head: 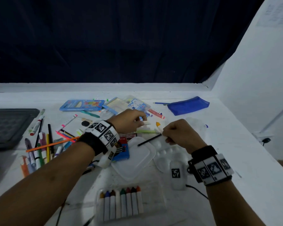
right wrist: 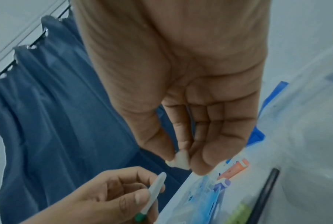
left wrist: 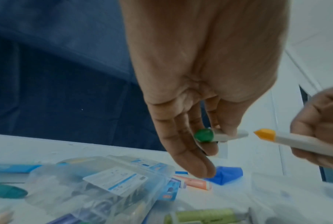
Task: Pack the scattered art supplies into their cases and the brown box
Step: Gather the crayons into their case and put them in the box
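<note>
My left hand (head: 141, 121) is raised over the middle of the table and pinches a white crayon with a green tip (left wrist: 204, 135). Just to its right, my right hand (head: 164, 133) grips a white crayon with an orange tip (left wrist: 265, 134); the two crayons point toward each other, a small gap apart. A clear crayon case (head: 121, 204) with several crayons in a row lies open near the front edge. A blue zip pouch (head: 188, 105) lies at the back right. No brown box is in view.
Loose markers and pencils (head: 42, 144) are strewn at the left beside a dark grey tray (head: 10, 126). Blue packs and a clear case (head: 137, 103) lie behind the hands. A white palette (head: 167, 154), its lid (head: 134, 162) and a black stick (head: 149, 141) lie under the hands.
</note>
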